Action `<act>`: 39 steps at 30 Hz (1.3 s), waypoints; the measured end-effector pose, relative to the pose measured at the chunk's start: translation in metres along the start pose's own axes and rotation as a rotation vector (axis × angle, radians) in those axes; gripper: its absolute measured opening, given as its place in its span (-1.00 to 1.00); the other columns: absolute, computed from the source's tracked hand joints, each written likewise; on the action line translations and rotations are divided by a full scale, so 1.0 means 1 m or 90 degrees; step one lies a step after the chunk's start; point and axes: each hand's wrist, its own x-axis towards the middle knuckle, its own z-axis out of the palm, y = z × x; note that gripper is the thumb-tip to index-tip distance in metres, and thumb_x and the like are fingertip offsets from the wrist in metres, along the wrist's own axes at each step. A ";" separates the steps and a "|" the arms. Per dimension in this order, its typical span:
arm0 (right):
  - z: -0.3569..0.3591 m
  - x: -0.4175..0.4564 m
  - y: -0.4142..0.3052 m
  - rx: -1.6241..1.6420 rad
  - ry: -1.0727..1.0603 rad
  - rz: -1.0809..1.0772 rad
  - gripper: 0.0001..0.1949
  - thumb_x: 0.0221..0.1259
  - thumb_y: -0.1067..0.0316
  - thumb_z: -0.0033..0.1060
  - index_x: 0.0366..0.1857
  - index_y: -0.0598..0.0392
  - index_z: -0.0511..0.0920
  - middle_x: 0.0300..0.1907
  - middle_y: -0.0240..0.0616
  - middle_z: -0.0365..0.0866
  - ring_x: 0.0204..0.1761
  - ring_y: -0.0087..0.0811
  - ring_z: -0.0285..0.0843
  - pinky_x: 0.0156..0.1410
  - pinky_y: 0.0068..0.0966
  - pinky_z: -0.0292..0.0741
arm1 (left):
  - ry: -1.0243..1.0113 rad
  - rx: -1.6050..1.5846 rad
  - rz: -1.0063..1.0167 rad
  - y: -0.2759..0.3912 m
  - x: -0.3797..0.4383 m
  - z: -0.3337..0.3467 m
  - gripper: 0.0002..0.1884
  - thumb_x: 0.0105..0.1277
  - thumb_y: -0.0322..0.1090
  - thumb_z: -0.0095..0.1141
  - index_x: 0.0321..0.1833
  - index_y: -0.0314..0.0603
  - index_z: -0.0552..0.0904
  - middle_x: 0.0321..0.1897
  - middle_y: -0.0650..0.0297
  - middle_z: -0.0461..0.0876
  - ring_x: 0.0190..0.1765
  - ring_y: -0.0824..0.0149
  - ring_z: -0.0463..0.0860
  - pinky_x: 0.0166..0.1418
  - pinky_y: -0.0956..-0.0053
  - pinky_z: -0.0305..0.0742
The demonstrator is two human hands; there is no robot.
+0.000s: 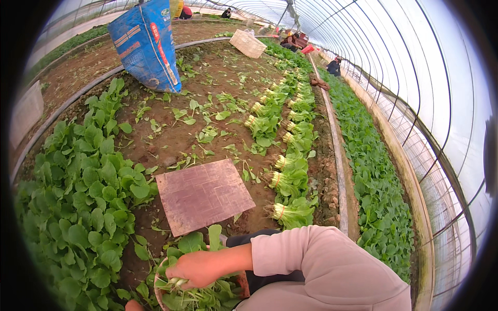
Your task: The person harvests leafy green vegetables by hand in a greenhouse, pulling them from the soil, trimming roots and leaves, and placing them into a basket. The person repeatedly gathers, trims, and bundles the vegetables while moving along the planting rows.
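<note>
My right hand (196,269) reaches across at the bottom, closed around the pale stems of some leafy greens (178,281). Beneath it a round pinkish container (157,289) holds more loose greens. Only a small part of my left hand (134,305) shows at the bottom edge, near the growing plants; its fingers are hidden. A flat reddish-brown board (205,196) with a woven pattern lies on the soil just beyond. Banded bunches of greens (286,212) lie in rows to the right, roots towards the left.
Dense leafy plants (83,210) grow at the left, with another bed (373,186) at the right beyond a pale strip (337,163). A blue printed sack (146,46) and a white basket (248,43) stand farther off. Several people work in the distance inside the plastic-covered greenhouse.
</note>
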 end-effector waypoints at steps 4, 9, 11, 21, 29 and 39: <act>-0.008 -0.003 -0.003 -0.056 0.022 0.021 -0.69 0.10 0.29 0.33 -0.07 0.13 0.56 -0.30 0.05 0.67 -0.17 0.14 0.62 -0.09 -0.05 0.51 | 0.173 -0.310 0.059 0.004 -0.027 -0.038 -0.67 0.01 -0.15 0.36 -0.33 -0.30 0.69 -0.39 -0.08 0.70 -0.23 -0.08 0.70 -0.13 0.07 0.58; -0.015 -0.005 -0.007 -0.081 0.050 -0.015 -0.60 0.23 0.21 0.28 0.13 0.05 0.51 -0.25 0.01 0.69 -0.16 0.05 0.66 -0.07 -0.12 0.52 | 0.281 -0.859 0.117 0.000 -0.141 -0.199 -0.73 0.26 -0.28 0.24 -0.08 -0.32 0.67 -0.35 0.28 0.68 -0.29 0.45 0.56 -0.14 0.47 0.50; -0.013 -0.008 -0.005 -0.047 0.112 -0.019 -0.62 0.21 0.23 0.31 0.10 0.05 0.55 -0.23 -0.01 0.71 -0.16 -0.02 0.68 -0.04 -0.21 0.56 | 0.270 -0.991 0.209 0.006 -0.185 -0.250 -0.73 0.39 -0.31 0.13 0.08 -0.22 0.65 -0.11 0.41 0.64 -0.09 0.52 0.53 0.04 0.55 0.44; -0.004 -0.031 -0.018 0.071 0.180 -0.003 -0.69 0.20 0.34 0.30 0.03 0.06 0.60 -0.46 -0.42 0.53 -0.54 -0.62 0.42 -0.41 -0.54 0.44 | 0.321 -1.353 0.272 0.062 -0.325 -0.301 -0.77 0.39 -0.40 0.07 0.06 -0.14 0.66 -0.17 0.31 0.71 -0.15 0.45 0.67 0.01 0.50 0.54; -0.007 -0.042 -0.022 0.149 0.175 0.026 -0.75 0.18 0.33 0.30 -0.09 0.11 0.59 -0.44 -0.43 0.58 -0.55 -0.62 0.44 -0.42 -0.56 0.45 | 0.482 -1.037 0.091 0.088 -0.302 -0.274 -0.84 0.29 -0.34 0.29 -0.11 -0.12 0.67 -0.29 0.48 0.63 -0.29 0.57 0.49 -0.15 0.58 0.34; 0.002 -0.042 -0.036 0.353 0.088 -0.010 -0.73 0.12 0.42 0.39 -0.10 0.15 0.60 -0.37 -0.42 0.61 -0.50 -0.62 0.51 -0.46 -0.59 0.44 | 0.509 -1.438 0.166 0.097 -0.308 -0.288 -0.87 0.33 -0.34 0.29 -0.16 -0.09 0.60 -0.36 0.47 0.58 -0.32 0.56 0.57 -0.29 0.59 0.47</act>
